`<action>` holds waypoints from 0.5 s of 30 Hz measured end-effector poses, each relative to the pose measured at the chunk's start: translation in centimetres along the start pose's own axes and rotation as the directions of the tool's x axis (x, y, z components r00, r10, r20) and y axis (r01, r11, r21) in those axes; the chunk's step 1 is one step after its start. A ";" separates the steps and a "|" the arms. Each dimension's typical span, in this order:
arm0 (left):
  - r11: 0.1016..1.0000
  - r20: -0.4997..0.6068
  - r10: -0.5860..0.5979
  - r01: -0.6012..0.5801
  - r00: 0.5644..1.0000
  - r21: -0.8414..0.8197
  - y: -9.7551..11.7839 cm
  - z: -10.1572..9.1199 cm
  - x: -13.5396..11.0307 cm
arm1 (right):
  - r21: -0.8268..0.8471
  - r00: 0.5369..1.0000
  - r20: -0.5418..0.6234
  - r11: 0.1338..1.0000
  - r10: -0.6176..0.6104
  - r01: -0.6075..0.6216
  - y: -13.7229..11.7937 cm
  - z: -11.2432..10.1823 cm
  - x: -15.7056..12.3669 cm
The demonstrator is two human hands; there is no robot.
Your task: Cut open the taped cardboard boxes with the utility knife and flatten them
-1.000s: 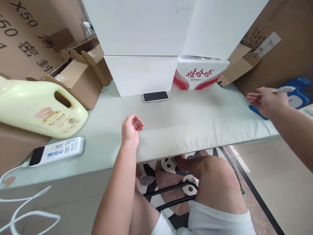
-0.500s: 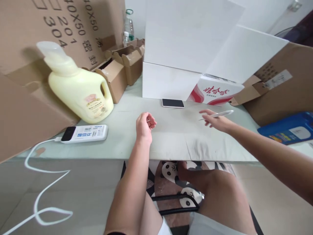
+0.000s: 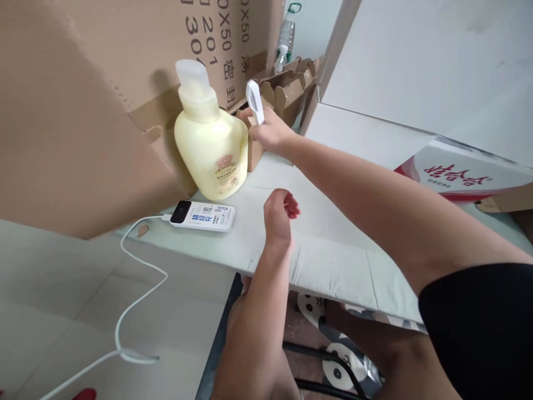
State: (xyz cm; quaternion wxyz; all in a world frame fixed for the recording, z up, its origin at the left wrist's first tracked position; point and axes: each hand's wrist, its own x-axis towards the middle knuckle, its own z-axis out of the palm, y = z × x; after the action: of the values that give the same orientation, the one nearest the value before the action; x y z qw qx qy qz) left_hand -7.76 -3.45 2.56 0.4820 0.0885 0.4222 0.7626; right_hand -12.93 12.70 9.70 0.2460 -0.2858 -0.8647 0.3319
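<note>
My right hand reaches across to the far left and grips a slim white pen-shaped device, its tip pointing up. It hovers beside the pale yellow detergent jug, close to a small open cardboard box. My left hand rests on the pale green table with its fingers curled in; something small may be in them, but I cannot make it out. A white power bank with a dark display lies left of that hand.
A white cable runs from the power bank down over the floor. Large cardboard sheets stand at the left, white boxes at the back, a red-and-white carton at the right. Open small boxes and water bottles sit behind.
My right hand has swung with the white device from the right side of the table across to the yellow jug on the left. The view has turned left. My left hand stayed put.
</note>
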 end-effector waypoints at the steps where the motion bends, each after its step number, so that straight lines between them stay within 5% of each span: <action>1: 1.000 0.005 -0.007 0.006 1.000 0.001 0.0 -0.1 0.0 | 0.039 0.998 -0.002 0.997 0.061 -0.061 -0.4 0.5 0.9; 6: 0.999 0.005 -0.040 0.040 0.999 -0.011 0.3 -0.2 -0.3 | 0.197 0.958 -0.027 0.941 0.287 -0.276 -1.1 0.9 1.5; 15: 0.993 0.007 0.111 -0.111 0.994 0.025 -0.2 0.6 -1.3 | 0.208 0.935 -0.205 0.947 0.288 -0.246 1.2 -3.5 -3.5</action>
State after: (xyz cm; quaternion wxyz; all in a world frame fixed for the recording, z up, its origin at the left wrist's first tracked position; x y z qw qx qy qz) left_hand -6.58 -4.12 3.16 0.4387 0.1199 0.4249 0.7827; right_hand -7.87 12.66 10.38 0.3224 -0.4146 -0.7495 0.4029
